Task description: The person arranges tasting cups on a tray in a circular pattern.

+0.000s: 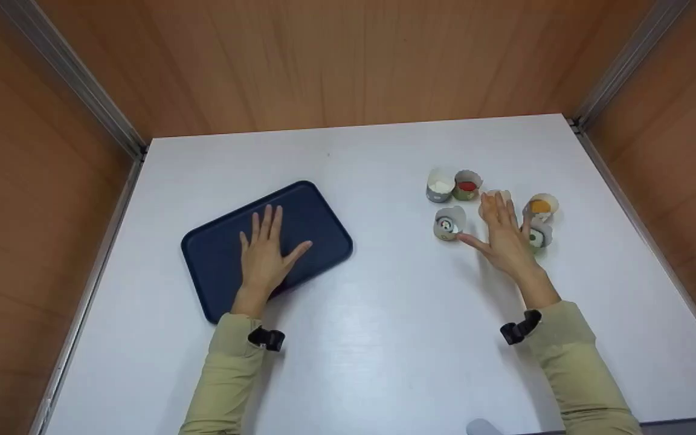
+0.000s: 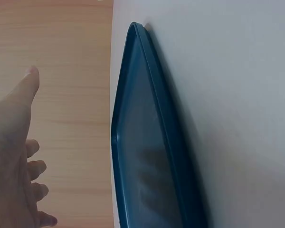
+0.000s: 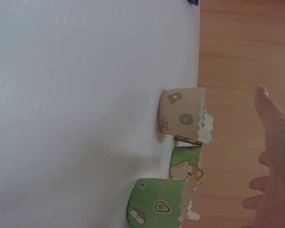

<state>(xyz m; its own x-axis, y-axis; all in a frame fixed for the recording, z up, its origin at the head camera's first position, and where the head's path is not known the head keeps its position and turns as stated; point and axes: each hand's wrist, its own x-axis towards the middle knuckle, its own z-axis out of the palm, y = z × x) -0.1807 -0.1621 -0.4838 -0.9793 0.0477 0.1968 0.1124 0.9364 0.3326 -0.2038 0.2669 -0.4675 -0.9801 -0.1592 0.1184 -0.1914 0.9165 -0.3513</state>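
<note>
My left hand [image 1: 263, 261] hovers with spread fingers over a dark blue rectangular tray [image 1: 318, 235], which lies at an angle on the white table. In the left wrist view a gap separates the hand [image 2: 12, 152] from the tray [image 2: 140, 118]. Fingers also spread, my right hand [image 1: 508, 244] is held above a group of small paper baking cups and holds nothing. Among them are a cup with something red [image 1: 467, 186], a white-filled cup [image 1: 440, 186], and a cup with something orange [image 1: 540, 207]. One cup [image 1: 486, 208] is partly hidden by the right hand.
Wooden panels [image 1: 348, 66] enclose the table [image 1: 354, 338] at the back and sides. Another cup [image 1: 448, 223] stands left of the right thumb, and a green cup [image 1: 538, 237] right of that hand. A grey rounded shape [image 1: 482, 426] shows at the front edge.
</note>
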